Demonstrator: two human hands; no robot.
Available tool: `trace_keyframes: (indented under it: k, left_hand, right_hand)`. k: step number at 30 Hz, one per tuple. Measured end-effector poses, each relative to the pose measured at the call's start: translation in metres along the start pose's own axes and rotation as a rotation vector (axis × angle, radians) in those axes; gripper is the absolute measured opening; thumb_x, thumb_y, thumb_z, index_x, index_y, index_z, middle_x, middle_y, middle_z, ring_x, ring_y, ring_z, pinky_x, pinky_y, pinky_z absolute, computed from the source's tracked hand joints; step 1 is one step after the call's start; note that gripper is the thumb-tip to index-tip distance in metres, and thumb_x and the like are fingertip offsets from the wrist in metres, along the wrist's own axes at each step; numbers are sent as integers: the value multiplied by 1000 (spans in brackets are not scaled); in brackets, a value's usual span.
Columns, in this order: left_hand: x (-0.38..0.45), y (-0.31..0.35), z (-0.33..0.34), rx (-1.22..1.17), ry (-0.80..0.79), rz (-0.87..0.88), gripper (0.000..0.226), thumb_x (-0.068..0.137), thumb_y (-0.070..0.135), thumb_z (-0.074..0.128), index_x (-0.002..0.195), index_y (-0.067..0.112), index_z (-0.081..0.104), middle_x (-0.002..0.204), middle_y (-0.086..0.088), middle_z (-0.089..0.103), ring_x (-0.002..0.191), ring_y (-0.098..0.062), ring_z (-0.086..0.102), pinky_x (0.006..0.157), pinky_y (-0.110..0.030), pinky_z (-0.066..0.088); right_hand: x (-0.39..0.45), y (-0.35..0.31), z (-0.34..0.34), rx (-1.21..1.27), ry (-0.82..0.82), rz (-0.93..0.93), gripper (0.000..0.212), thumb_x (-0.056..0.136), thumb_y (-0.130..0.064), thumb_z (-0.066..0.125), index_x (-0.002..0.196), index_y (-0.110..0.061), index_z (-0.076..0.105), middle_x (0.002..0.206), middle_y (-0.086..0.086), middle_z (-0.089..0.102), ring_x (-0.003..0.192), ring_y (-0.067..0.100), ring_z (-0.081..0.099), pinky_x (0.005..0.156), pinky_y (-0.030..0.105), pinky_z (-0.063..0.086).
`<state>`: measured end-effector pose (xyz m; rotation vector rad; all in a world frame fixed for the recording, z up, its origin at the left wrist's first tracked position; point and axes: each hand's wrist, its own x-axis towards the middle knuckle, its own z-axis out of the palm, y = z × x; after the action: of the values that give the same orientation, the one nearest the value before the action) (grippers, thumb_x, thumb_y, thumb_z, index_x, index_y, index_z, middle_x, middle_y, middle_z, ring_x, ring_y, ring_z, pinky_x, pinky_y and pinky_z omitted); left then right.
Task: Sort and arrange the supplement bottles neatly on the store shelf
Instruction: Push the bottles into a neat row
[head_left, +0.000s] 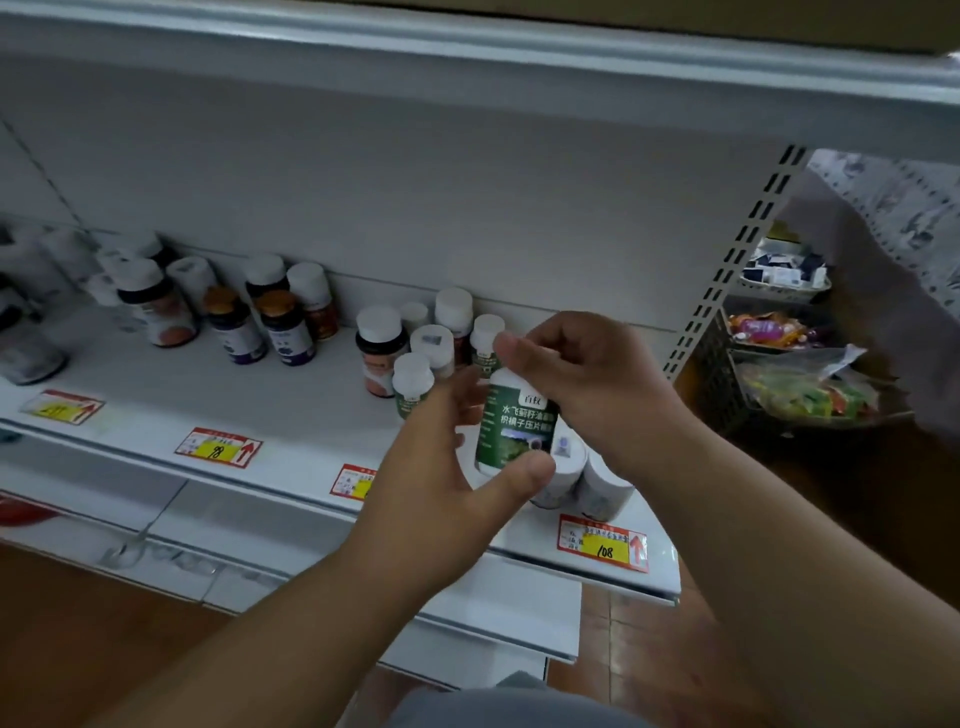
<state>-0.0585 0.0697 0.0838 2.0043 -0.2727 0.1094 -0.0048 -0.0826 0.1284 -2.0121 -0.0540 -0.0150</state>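
While a green-labelled supplement bottle is held upright just above the white shelf, its base is clasped by the left hand and its cap is covered by the right hand — both closed on it — just in front of a cluster of white-capped bottles.

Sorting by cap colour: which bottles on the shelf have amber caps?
The two dark purple-labelled bottles standing side by side left of centre; every other cap visible is white.
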Motion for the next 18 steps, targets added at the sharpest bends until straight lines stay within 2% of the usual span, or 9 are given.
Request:
trace_keyframes:
  k: [2,5,8,9,12,13,16,18]
  left_hand:
    - [-6,1,-1,-25,14,-2,57,67,73,59,118,56,39,118,31,56,111,10,52,89,-18,44]
    - [-17,-7,-5,-46,38,-14,64,65,74,60,123,50,42,117,27,58,108,7,55,88,-22,47]
    - [-27,-23,-15,-59,34,-48,79,66,72,62,134,37,42,121,23,58,111,1,56,92,-34,49]
    - [-29,-29,-21,-53,25,-53,79,66,72,62,134,38,41,121,23,58,111,2,56,92,-32,49]
    - [-28,-50,-44,15,8,-61,69,66,74,59,127,52,36,118,31,53,110,9,51,84,-11,44]
    - [-25,-60,-53,44,10,-67,69,66,73,59,127,53,35,118,31,51,110,9,50,83,-8,43]
    - [-12,-99,-82,174,1,-97,80,69,69,64,138,37,37,122,24,49,108,5,50,85,-16,44]
    - [-1,-123,-102,258,-54,-115,76,75,56,69,140,33,36,123,21,49,103,3,51,83,-18,45]
  right_hand:
    - [-4,2,6,-15,-23,-4,54,61,-70,67,79,-20,63,72,2,69,64,19,66,58,42,58]
    - [-9,3,16,-25,-63,-26,52,63,-68,69,80,-20,60,66,-3,62,56,7,55,53,28,47]
    - [-10,1,32,-69,-91,-30,49,64,-68,70,81,-23,59,70,-3,64,58,7,56,55,29,48]
    - [-10,-1,39,-76,-99,-35,49,63,-68,70,81,-24,59,71,-3,65,60,8,57,56,30,49]
    - [-5,-5,63,-119,-108,-44,45,64,-65,70,83,-25,59,75,-5,66,66,11,62,61,34,53]
    - [-2,-6,73,-144,-109,-40,43,65,-64,70,84,-26,59,76,-6,66,68,10,62,63,34,54]
    - [13,-8,106,-310,-115,-26,41,67,-60,72,90,-29,57,84,-10,63,77,7,59,68,31,52]
    - [23,-9,129,-386,-98,-5,42,69,-55,74,93,-28,54,88,-12,60,80,5,56,69,28,49]
